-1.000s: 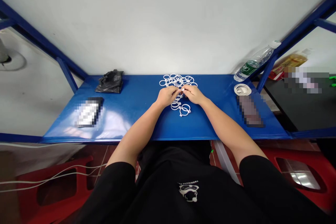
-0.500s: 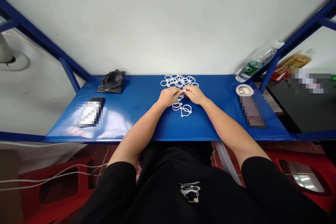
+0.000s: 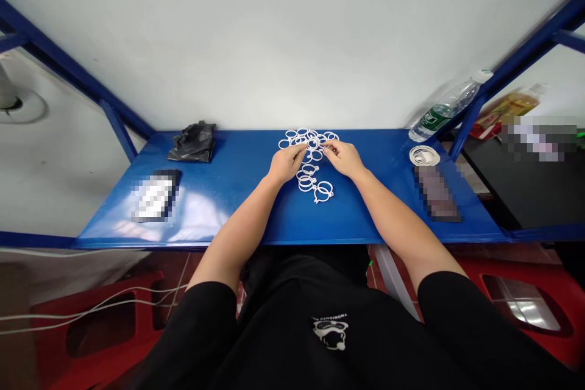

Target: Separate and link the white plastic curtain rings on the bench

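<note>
A heap of loose white plastic rings [image 3: 307,137] lies at the back middle of the blue table [image 3: 256,207]. A short chain of linked white rings [image 3: 315,186] trails from it toward me. My left hand [image 3: 284,163] rests at the heap's left edge, fingers curled and pinched on a ring. My right hand [image 3: 343,157] sits at the heap's right edge with fingertips pinched on a white ring. The two hands are a little apart, with rings between them.
A crumpled black bag [image 3: 193,141] lies at the back left, a dark flat device [image 3: 154,195] nearer on the left. At the right stand a clear water bottle [image 3: 445,108], a white tape roll [image 3: 424,156] and a dark oblong object [image 3: 436,193]. Red stools stand below the table.
Both hands have moved a little away from me toward the ring heap and parted slightly. The linked chain stays where it was.
</note>
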Tool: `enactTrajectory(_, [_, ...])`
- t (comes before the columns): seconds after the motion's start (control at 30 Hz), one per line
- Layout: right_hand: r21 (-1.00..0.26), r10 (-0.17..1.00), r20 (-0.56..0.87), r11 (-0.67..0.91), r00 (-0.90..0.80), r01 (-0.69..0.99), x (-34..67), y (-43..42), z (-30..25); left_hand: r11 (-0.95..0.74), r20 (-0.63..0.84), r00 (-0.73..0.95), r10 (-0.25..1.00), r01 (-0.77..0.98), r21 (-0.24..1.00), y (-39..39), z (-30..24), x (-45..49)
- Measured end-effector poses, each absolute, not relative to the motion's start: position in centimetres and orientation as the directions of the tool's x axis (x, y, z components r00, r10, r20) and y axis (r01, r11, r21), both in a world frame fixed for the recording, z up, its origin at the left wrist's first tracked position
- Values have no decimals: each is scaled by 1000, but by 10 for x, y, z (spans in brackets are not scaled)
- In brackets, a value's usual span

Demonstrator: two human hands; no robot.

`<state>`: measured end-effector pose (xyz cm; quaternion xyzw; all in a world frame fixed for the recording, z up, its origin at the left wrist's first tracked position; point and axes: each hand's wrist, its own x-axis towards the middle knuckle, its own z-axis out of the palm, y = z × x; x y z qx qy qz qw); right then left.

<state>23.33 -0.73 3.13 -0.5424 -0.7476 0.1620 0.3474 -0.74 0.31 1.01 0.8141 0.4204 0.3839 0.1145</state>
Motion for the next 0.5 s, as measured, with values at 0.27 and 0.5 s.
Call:
enactTrajectory(0.27, [-615,943,295,62,157,786,270,17,19,-694,409,561,720,597,402,0,8,-1])
enactTrajectory(0.5, [-566,942,328,136,70,813,262,12,20,-780,408,677,613,435,449,-6,18,2])
